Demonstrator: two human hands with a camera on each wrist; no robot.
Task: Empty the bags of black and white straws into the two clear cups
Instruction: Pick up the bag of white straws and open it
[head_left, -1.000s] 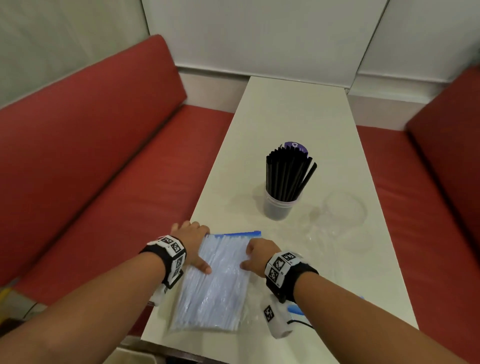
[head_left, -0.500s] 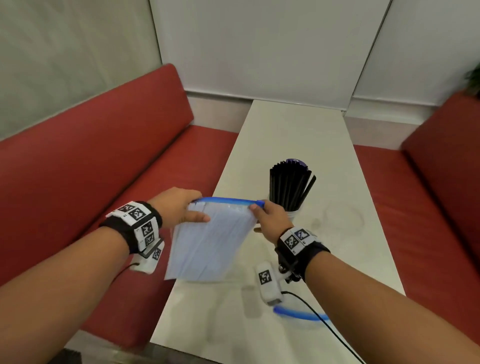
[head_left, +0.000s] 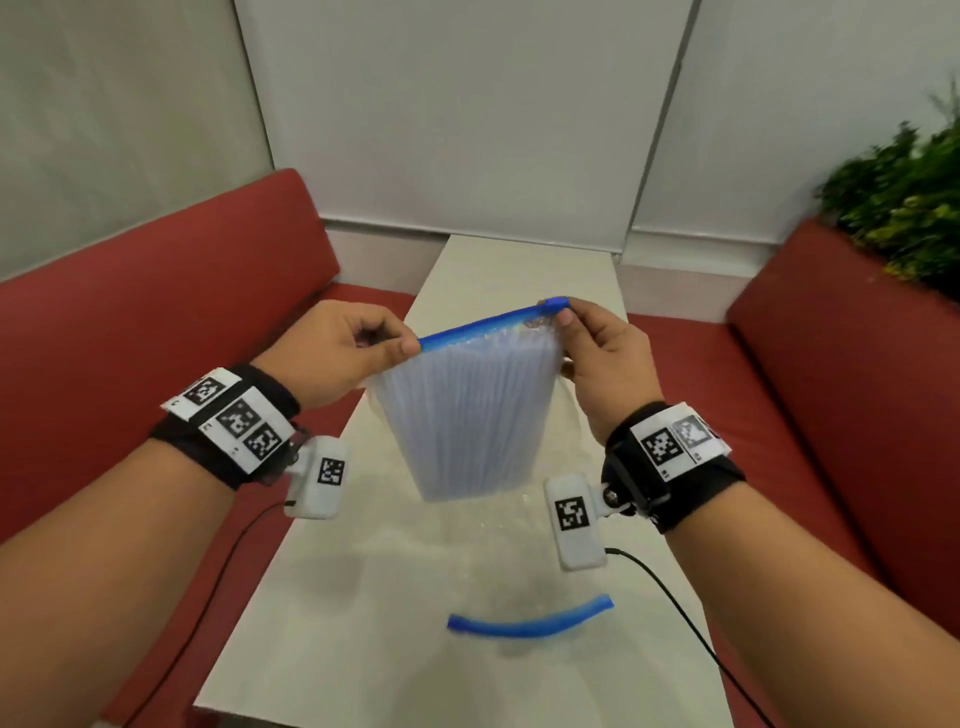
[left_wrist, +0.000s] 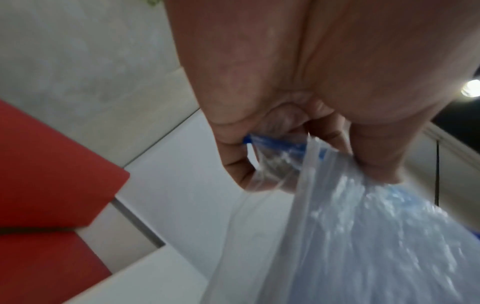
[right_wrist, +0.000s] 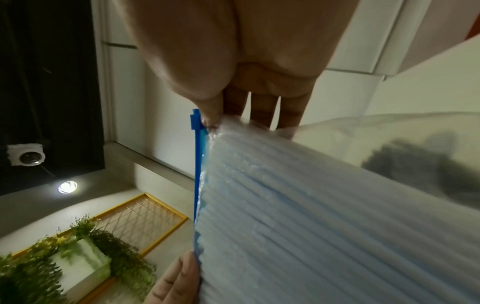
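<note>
bag of white straws (head_left: 470, 415) now lifted off the worktop (head_left: 363, 597), hanging upright above its middle | left hand (head_left: 343, 353) pinches one end of the blue zip strip (head_left: 483, 323), right hand (head_left: 597, 358) the slider end | bag still sealed; opening comes next | emptied bag (head_left: 530, 621) lies near the front edge

Right hand (right_wrist: 233, 67) on straw bag (right_wrist: 324, 216)

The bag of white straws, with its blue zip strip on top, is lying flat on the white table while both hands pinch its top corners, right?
Not flat: the bag of white straws hangs in the air above the table, as the head view shows. Left hand and right hand do pinch its top corners.
</note>
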